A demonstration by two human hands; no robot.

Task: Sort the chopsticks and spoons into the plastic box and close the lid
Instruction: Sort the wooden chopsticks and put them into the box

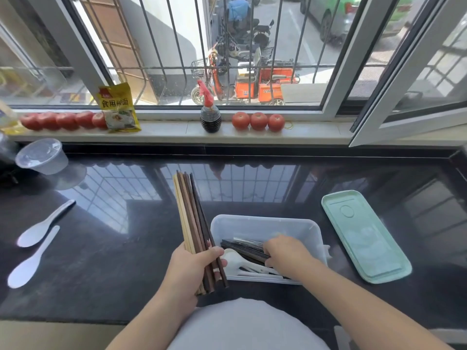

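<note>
My left hand (194,263) grips a bundle of brown and pale chopsticks (190,213), tips pointing away, just left of the clear plastic box (265,224). My right hand (286,251) reaches into the box, its fingers curled round dark chopsticks (242,248) lying inside. White spoons (242,263) lie in the box beneath them. Two white spoons lie loose on the counter at far left, one (41,227) behind the other (29,261). The mint green lid (364,236) lies flat to the right of the box.
A clear lidded tub (41,156) stands at the back left of the black counter (113,248). On the windowsill sit tomatoes (257,121), a yellow packet (118,108) and a dark spray bottle (210,114). An open window frame (404,117) juts in at right.
</note>
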